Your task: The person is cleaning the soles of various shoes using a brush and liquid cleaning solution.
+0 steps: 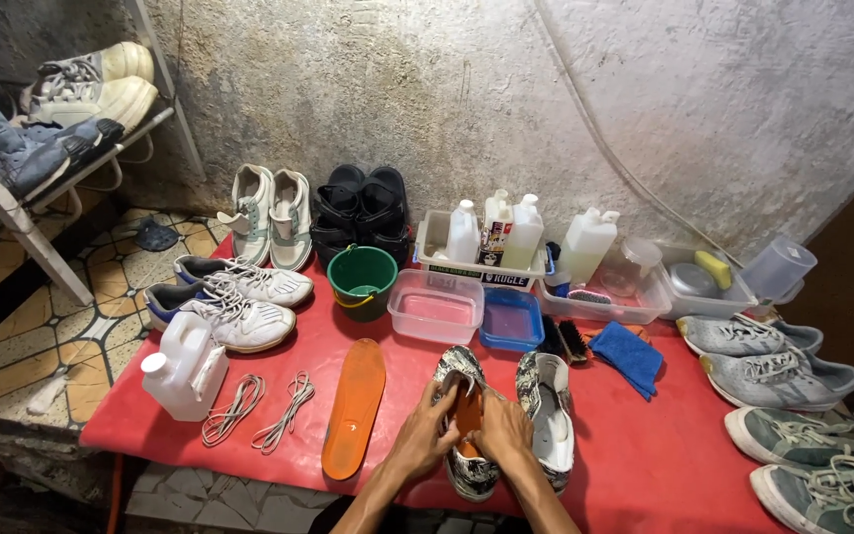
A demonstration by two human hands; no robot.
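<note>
My left hand and my right hand both grip an orange insole that sticks partly out of a camouflage-patterned shoe at the near edge of a red mat. The matching second shoe lies just right of my hands. A second orange insole lies flat on the mat to the left. Two loose white laces lie further left.
A white jug and white sneakers are at the left. A green bucket, clear tub of water, blue tub, bottles, brushes and blue cloth sit behind. Grey sneakers line the right.
</note>
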